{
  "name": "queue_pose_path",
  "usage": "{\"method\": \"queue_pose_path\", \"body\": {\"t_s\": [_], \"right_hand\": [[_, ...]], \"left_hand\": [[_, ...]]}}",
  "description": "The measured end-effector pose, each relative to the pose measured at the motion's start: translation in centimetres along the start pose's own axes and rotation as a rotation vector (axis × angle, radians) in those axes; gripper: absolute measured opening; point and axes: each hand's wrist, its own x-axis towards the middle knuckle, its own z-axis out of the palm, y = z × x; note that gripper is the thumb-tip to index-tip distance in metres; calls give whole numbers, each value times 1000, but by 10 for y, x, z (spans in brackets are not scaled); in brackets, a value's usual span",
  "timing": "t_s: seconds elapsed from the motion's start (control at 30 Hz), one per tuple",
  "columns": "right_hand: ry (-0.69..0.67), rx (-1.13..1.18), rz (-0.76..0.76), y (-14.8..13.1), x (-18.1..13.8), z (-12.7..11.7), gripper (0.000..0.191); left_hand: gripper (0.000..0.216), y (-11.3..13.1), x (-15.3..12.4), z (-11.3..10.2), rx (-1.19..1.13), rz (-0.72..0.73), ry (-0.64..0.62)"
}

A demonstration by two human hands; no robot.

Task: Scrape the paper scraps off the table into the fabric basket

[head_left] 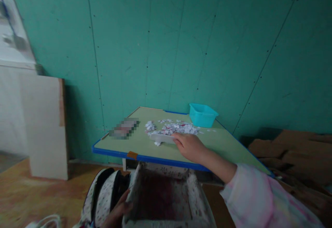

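My right hand (pixel 188 146) reaches over the table, its fingers closed around one end of a flat white strip (pixel 163 138). The strip lies along the near edge of a heap of small white paper-like pieces (pixel 181 128), some with reddish marks. A smaller cluster of the same pieces (pixel 150 126) sits to the left. Below the table's front edge is a worn, stained rectangular bin (pixel 201 200) with a dark reddish inside. My left hand (pixel 120 210), dim and partly cut off, grips the bin's left wall.
The pale green table (pixel 223 145) has blue-taped edges and backs onto a green wall. A turquoise basket (pixel 203 115) stands at its back right; a blurred-out flat item (pixel 125 128) lies left. Speckled bag-like item (pixel 103 197), leaning board (pixel 46 127) and cardboard (pixel 293 152) surround it.
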Motion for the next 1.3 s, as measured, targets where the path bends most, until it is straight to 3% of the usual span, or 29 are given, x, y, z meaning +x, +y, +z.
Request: {"method": "queue_pose_path", "body": {"t_s": [0.23, 0.33, 0.47, 0.57, 0.7, 0.87, 0.97, 1.13, 1.3], "right_hand": [[45, -55, 290, 43, 26, -1, 34], [69, -15, 209, 40, 12, -2, 34], [33, -23, 25, 11, -13, -4, 33], [6, -48, -60, -6, -15, -3, 32], [-3, -117, 47, 2, 7, 1, 35], [11, -145, 293, 36, 24, 5, 36], [10, -114, 255, 36, 13, 3, 37], [-30, -106, 86, 14, 2, 3, 36], [-22, -165, 189, 23, 23, 10, 36]], "left_hand": [[76, 3, 0, -6, 42, 16, -30], [69, 0, 3, -13, 80, 24, -76], [58, -3, 10, -17, 116, 14, -202], [50, -3, 12, -16, 109, 34, -174], [38, -4, 15, -19, 137, 57, -151], [47, -4, 14, -23, 148, 52, -132], [47, -2, 9, -20, 165, 25, -157], [52, -8, 15, -23, 195, 27, -133], [57, -6, 11, -24, 198, 16, -172]]}}
